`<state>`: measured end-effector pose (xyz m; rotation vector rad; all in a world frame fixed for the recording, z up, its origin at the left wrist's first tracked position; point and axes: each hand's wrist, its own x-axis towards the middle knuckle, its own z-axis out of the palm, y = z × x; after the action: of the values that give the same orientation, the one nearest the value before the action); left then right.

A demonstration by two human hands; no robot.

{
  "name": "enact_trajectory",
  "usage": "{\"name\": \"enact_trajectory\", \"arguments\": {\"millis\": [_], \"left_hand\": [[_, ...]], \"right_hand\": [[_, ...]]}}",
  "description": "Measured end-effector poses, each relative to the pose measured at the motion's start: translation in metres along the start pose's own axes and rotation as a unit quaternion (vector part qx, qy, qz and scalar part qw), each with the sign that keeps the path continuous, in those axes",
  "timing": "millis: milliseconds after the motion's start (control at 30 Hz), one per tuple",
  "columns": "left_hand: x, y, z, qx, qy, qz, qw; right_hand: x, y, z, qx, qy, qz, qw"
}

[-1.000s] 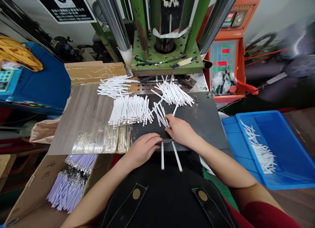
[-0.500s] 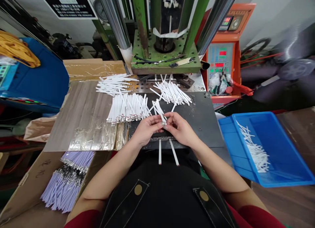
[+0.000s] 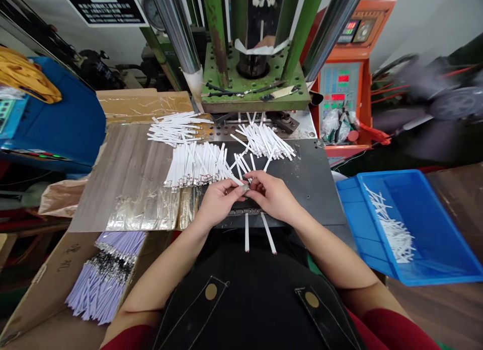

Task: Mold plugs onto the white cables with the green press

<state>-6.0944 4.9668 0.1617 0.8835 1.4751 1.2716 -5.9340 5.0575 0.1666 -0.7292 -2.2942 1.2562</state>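
Note:
My left hand (image 3: 222, 201) and my right hand (image 3: 274, 195) meet over the front of the black work plate (image 3: 307, 179). Fingertips of both are pinched round the end of a thin white strip (image 3: 237, 180), whose far part points up and left. Fingers partly cover what is held. Just below my hands lies a narrow metal bar with slots (image 3: 245, 212), from which two white strips (image 3: 246, 234) stick out towards my apron. Beyond my hands a few loose white strips (image 3: 241, 163) lie on the plate. To the left is a dense row of white strips (image 3: 196, 163) with small reddish ends.
A green press (image 3: 256, 95) stands behind the plate, between steel columns. More white strips (image 3: 264, 141) lie before it. On the right are a blue bin (image 3: 445, 224) with strips inside, an orange control box (image 3: 364, 88) and a spinning fan (image 3: 453, 106). A carton (image 3: 41, 279) holds purple strips.
Both hands have shifted slightly left. The strip between my fingers now leans further left, and loose strips behind it show more. The two strips in the metal bar stay in place.

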Motion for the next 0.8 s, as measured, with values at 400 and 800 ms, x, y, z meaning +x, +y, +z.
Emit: {"name": "enact_trajectory", "arguments": {"millis": [400,800], "left_hand": [[-0.034,-0.004,-0.045,0.549,0.083,0.295,0.777],[-0.049,-0.02,-0.024,0.259,-0.023,0.29,0.921]], "right_hand": [[-0.063,0.031,-0.078,-0.326,0.343,-0.002,0.881],[-0.079,0.028,-0.006,-0.09,0.099,-0.139,0.981]]}}
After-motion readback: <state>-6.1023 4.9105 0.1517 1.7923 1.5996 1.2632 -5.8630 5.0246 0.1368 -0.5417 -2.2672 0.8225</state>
